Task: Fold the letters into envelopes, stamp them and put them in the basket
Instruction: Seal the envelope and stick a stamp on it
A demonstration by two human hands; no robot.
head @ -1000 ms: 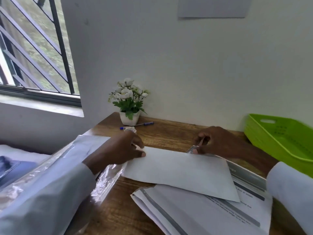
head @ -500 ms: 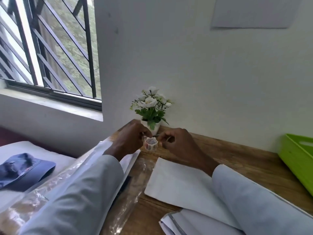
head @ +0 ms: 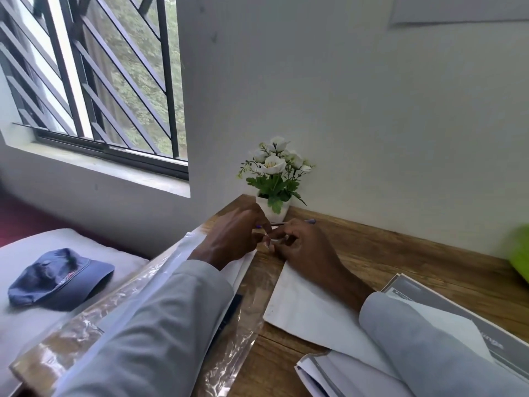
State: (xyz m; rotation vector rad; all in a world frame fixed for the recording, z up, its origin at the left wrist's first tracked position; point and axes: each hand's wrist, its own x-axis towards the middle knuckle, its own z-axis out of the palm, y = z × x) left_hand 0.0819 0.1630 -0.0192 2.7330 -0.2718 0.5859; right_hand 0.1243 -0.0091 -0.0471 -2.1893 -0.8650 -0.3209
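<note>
Fingertips (head: 267,234) of both hands meet over a small pale object, most likely the stamp roll (head: 275,240), just beyond the far corner of the white envelope (head: 309,308). A second ago the two hands were spread at either end of that envelope, pressing it flat; half a second ago they had come together holding the little roll up in plain sight. Now the roll is nearly hidden, so exactly how it is pinched cannot be told, though the left hand (head: 232,239) curls down onto it and the right hand (head: 305,247) curls in from the other side with its wrist resting on the envelope. I read this as the folding being finished for this letter and a stamp being peeled.

Nearer than the envelope lie the printed letters (head: 440,299) under the right sleeve, and a clear plastic sleeve (head: 234,351) to its left. Beyond it, a pen (head: 307,222) and a potted white flower (head: 274,179) stand against the wall. Far right of the envelope, an edge of the green basket (head: 519,253) shows, well apart.
</note>
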